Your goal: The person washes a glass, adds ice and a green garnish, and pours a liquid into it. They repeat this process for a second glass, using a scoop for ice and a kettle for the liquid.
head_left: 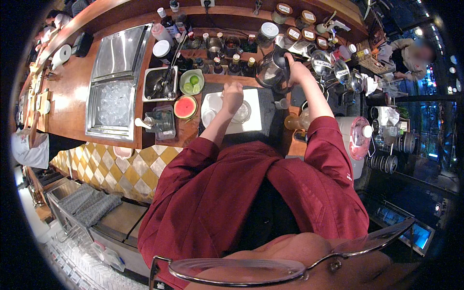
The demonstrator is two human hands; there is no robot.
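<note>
My left hand (233, 96) is closed above a white board (254, 104); whatever its fingers hold, if anything, is hidden. Just beside it on the board is a round clear glass (242, 113), seen from above. My right hand (298, 72) reaches to the far right of the board, its fingers wrapped round the dark handle of a see-through jug (271, 69). A small clear cup (281, 104) sits near the board's right edge. To the left are a halved watermelon (185, 107) and a pale bowl (184, 80) of cut limes (194, 79).
A steel ice bin (110, 108) is set in the wooden counter at left, near a metal tray of tools (161, 84). Bottles (217, 65) and lidded jars (268, 34) crowd the back. At right stands a bottle of pink liquid (358, 137). Other people are at both sides.
</note>
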